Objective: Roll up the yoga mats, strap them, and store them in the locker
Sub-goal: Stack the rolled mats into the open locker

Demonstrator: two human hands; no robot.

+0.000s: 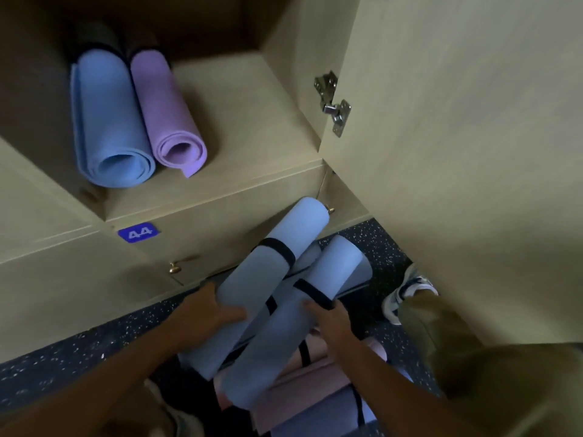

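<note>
head view: two pale-blue rolled mats (pixel 277 298), black-strapped

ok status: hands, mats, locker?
Left hand and right hand each grip a strapped blue mat. Locker open, two mats inside. Path clear.

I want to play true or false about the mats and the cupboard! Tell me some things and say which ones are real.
1. Two rolled mats lie side by side in the open locker. True: a blue mat and a purple mat.
2. The left hand and right hand each hold a pale blue rolled mat. True: the left mat and the right mat.
3. The held mats have no straps. False: each has a black strap around it.
4. The number on the locker front is 12. False: the blue label reads 44.
5. The locker door is closed. False: it stands open.
</note>
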